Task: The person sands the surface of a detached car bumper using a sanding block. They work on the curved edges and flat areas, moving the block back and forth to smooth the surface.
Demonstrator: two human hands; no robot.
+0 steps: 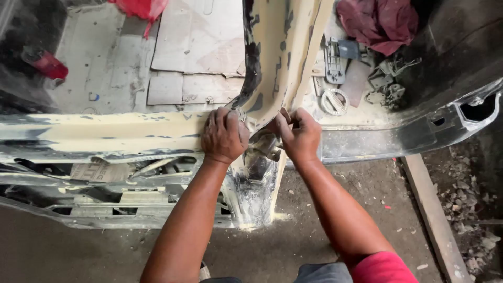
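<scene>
Left hand [224,135]: palm down, fingers curled and pressed onto a dark metal car body panel coated in pale yellow filler [131,135], at the corner where a pillar [277,47] rises away from the hands. A small scrap of grey abrasive sheet [242,116] shows at the fingertips; how much lies beneath the hand cannot be told.

Right hand [297,135]: just beside the left, fingers bent tight against the same corner; what it has hold of, if anything, is hidden.

Panel: runs out to both sides of the hands; bare shiny metal directly below them, with yellow dust on the concrete floor [293,241] underneath.

Beyond the right hand: crumpled maroon cloth [378,21], grey plastic trim parts [335,57], a round white ring-shaped fitting [334,101].

Beyond the left hand: flat cardboard sheets [196,47], a red plastic bag [140,8] and a red lamp piece [48,64].

Right of the right hand: a wooden plank [432,215] on the floor, rubble past it.
</scene>
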